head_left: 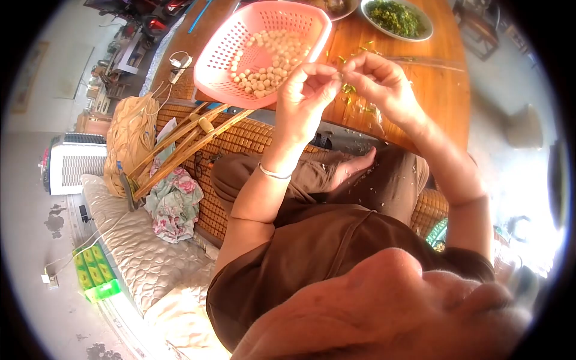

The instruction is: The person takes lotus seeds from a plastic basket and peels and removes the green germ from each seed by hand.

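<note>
Both hands meet over the near edge of the wooden table [438, 90], fingertips almost touching. My left hand [306, 96], with a pale bracelet on its wrist, is closed in a pinch of thumb and forefinger. My right hand [384, 87] pinches from the other side. Whatever small thing lies between the fingertips is too small to make out. Beside my left hand stands a pink perforated basket [213, 54] of small round pale pieces [261, 78], like peeled seeds or nuts. Green scraps [348, 90] lie on the table under the hands.
A bowl of green bits [393, 18] stands beyond my right hand, another dish [330, 7] beside it. Wooden sticks [186, 147] lean at the left near a flowered cloth [174, 204] and a woven bag [129, 135]. A power strip [180, 69] lies by the table edge.
</note>
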`<state>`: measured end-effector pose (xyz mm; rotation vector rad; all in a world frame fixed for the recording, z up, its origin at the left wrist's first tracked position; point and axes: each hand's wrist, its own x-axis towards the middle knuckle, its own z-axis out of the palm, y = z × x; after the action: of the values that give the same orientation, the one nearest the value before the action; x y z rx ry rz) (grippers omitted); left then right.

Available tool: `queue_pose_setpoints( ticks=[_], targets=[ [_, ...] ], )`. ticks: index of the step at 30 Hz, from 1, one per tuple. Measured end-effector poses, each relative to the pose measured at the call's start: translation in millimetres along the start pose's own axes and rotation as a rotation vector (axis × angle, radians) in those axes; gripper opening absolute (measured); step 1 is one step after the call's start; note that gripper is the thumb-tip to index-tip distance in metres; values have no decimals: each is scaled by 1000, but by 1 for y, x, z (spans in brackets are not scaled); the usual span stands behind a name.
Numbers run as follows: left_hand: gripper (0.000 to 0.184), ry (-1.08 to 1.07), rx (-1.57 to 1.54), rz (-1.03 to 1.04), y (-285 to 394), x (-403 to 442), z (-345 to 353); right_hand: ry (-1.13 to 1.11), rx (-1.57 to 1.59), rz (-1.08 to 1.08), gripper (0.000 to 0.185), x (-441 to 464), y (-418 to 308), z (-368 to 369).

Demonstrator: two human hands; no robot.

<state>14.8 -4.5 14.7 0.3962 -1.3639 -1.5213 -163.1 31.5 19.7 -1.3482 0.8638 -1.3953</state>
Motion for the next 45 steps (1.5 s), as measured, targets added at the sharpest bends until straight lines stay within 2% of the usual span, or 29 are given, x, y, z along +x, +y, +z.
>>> queue_pose_setpoints(
  ticks=[3, 5, 8, 11, 18, 20, 24, 26, 29, 32, 39, 45],
  targets=[
    [15, 27, 175, 22, 0, -3, 2, 22, -80, 13, 11, -1, -2, 2],
    [17, 52, 360, 229, -8, -2, 3, 35, -102, 11, 10, -1, -2, 3],
    [18, 52, 416, 340, -11, -2, 4, 30, -118, 11, 10, -2, -1, 3],
    [17, 29, 448, 349, -13, -3, 0, 15, -79, 77, 11, -4, -3, 3],
    [17, 19, 485, 362, -12, -4, -1, 72, -184, 46, 11, -5, 1, 8],
    [17, 9, 549, 345, -14, -5, -4, 102, -436, -177, 9, -5, 7, 7],
    [16, 29, 553, 314, -13, -8, -1, 141, -584, -192, 8, -7, 1, 12],
    [12, 74, 273, 101, -6, -10, 5, 126, -580, -184, 8, -6, 1, 11],
    [11, 79, 93, -16, -10, -8, 2, 108, -497, -130, 9, -6, -3, 11],
    [15, 33, -31, -71, -15, -9, -3, 83, -394, -98, 9, -5, 0, 7],
    [17, 30, -215, -174, -14, -9, -5, 92, -391, -58, 11, -3, 0, 6],
    [19, 55, -219, -114, -16, -9, -6, 89, -499, -201, 11, -3, -5, 10]
  ],
)
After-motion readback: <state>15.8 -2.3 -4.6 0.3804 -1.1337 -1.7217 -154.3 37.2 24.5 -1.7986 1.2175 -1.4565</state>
